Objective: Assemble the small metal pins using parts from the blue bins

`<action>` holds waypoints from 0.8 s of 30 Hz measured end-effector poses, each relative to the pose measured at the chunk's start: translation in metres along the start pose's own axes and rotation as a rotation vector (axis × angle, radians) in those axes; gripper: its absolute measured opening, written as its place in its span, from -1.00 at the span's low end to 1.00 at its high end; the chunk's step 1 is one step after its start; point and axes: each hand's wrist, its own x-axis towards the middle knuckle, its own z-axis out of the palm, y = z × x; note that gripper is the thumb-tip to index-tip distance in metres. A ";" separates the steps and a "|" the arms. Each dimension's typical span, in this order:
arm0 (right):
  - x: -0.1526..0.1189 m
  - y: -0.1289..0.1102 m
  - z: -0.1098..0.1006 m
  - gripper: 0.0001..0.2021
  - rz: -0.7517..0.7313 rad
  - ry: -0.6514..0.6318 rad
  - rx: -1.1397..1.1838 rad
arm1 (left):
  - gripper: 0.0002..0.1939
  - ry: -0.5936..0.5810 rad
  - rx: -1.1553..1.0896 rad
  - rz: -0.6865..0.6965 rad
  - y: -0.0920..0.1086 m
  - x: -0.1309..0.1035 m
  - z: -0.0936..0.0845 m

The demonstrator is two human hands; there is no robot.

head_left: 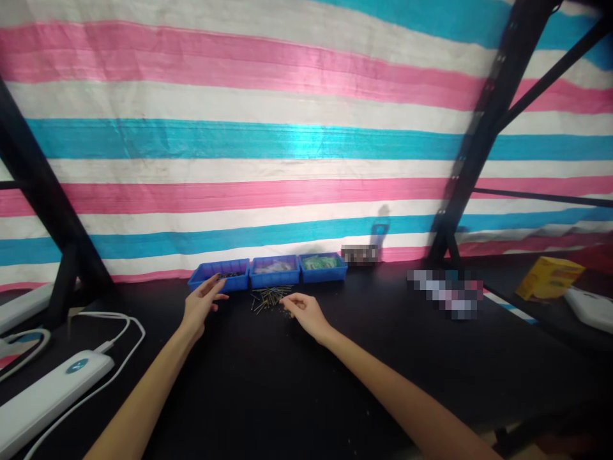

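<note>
A loose pile of thin screws (271, 297), brassy and dark, lies on the black table in front of three blue bins. My right hand (306, 313) is at the right edge of this pile, thumb and forefinger pinched together; whatever is between the tips is too small to make out. At the front of the left blue bin (195, 281), my left hand (201, 305) has its fingers stretched and apart. That bin holds small dark pieces. The middle blue bin (275, 279) contains whitish clear pieces, and the right blue bin (324, 275) greenish ones.
A white power strip (57, 399) with a white cable (138, 322) lies at left. On the right are a yellow box (548, 279) and a white device (591, 310). Black metal posts (474, 147) stand before a striped tarp (268, 140). Two patches are blurred out.
</note>
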 end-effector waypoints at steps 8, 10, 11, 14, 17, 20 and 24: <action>0.001 0.002 0.000 -0.72 -0.002 -0.009 -0.031 | -0.37 -0.008 0.027 0.240 -0.004 0.001 0.003; 0.000 0.001 0.000 -0.73 -0.006 -0.013 -0.028 | -0.29 -0.010 0.074 0.225 -0.006 0.002 0.002; 0.000 0.001 0.000 -0.73 -0.007 -0.012 -0.023 | -0.24 -0.013 0.123 0.203 -0.007 0.002 0.002; -0.001 0.000 0.000 -0.74 -0.010 -0.008 -0.015 | -0.19 -0.007 0.351 0.200 -0.011 0.003 0.004; -0.001 -0.002 0.001 -0.74 -0.009 -0.011 -0.022 | -0.29 -0.016 0.565 0.309 -0.016 0.004 0.006; -0.002 -0.005 0.001 -0.74 -0.005 -0.012 -0.033 | -0.40 -0.028 0.686 0.359 -0.019 0.006 0.007; -0.002 -0.004 0.001 -0.75 -0.009 -0.021 -0.056 | -0.59 0.017 0.708 0.492 -0.016 0.003 0.008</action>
